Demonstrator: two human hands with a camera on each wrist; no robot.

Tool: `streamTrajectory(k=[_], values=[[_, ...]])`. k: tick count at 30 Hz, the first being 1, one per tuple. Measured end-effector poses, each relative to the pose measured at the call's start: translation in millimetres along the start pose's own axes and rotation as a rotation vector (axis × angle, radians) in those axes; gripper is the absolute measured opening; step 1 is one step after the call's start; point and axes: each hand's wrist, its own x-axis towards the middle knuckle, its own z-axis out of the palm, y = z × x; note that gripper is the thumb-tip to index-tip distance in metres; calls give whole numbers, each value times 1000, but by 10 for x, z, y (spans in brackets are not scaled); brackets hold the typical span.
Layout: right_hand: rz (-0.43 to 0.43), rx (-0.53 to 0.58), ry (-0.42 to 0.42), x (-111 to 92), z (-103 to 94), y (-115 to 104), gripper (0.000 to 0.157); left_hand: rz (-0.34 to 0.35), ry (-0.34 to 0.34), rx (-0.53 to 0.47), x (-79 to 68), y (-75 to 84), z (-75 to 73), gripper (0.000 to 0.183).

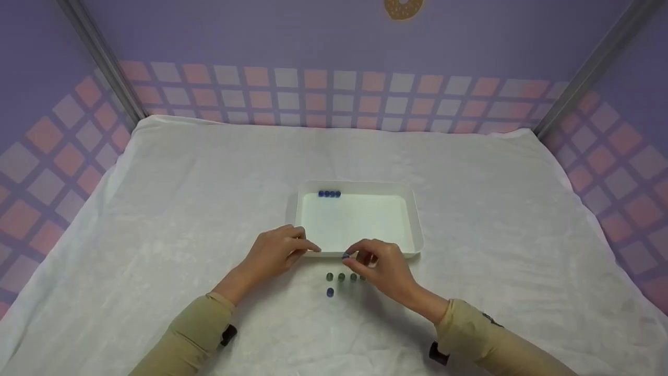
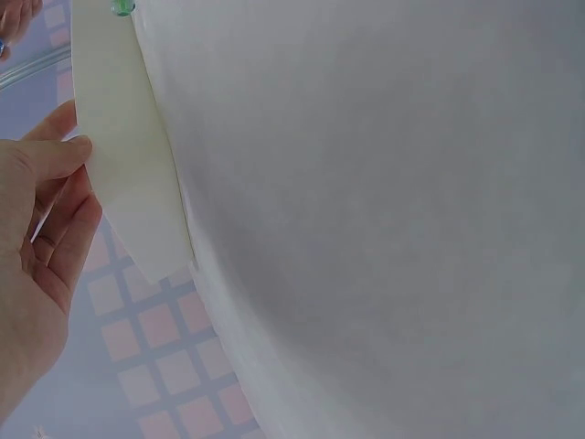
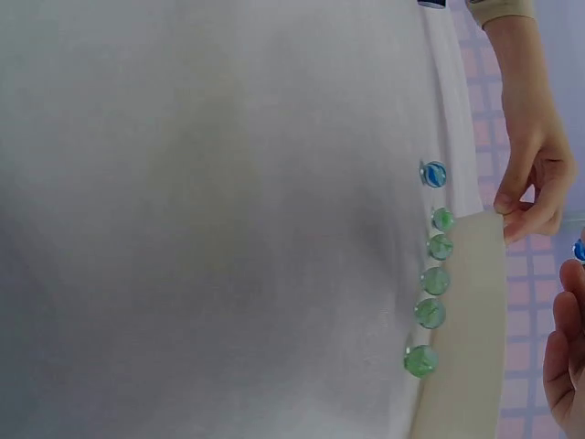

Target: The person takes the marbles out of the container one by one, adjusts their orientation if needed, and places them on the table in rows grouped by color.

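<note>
My left hand (image 1: 275,249) pinches the near rim of a shallow white tray (image 1: 365,224) towards its left corner. In the left wrist view the thumb (image 2: 71,155) lies against the tray's outer wall. Thumb and fingertips of my right hand (image 1: 385,263) pinch a blue marble (image 1: 346,256) over the middle of the near rim. Inside the tray, several blue marbles (image 1: 329,194) line up along the far wall, left of centre. On the cloth before the tray lies a row of several green marbles (image 3: 435,281), partly hidden by my right hand in the head view. A single blue marble (image 3: 434,174) lies near the row's left end.
White cloth (image 1: 209,177) covers the table, with light wrinkles on both sides of the tray. Purple wall panels (image 1: 313,36) with pink and white checks enclose the back and sides. Grey posts (image 1: 584,68) stand at the back corners.
</note>
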Motion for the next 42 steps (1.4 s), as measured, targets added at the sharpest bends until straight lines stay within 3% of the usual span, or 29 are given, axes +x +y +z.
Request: streamTrajectory(k=[9, 19, 36, 42], values=[[-23, -124, -35, -135, 77, 47, 10, -14, -10, -7, 3, -4, -3, 26], [-106, -265, -74, -221, 175, 93, 12, -8, -10, -16, 1, 6, -8, 29], [-100, -351, -160, -260, 221, 125, 14, 24, 37, -12, 3, -9, 9, 27], [-87, -348, -185, -261, 211, 123, 15, 3, 7, -9, 4, 0, -8, 26]])
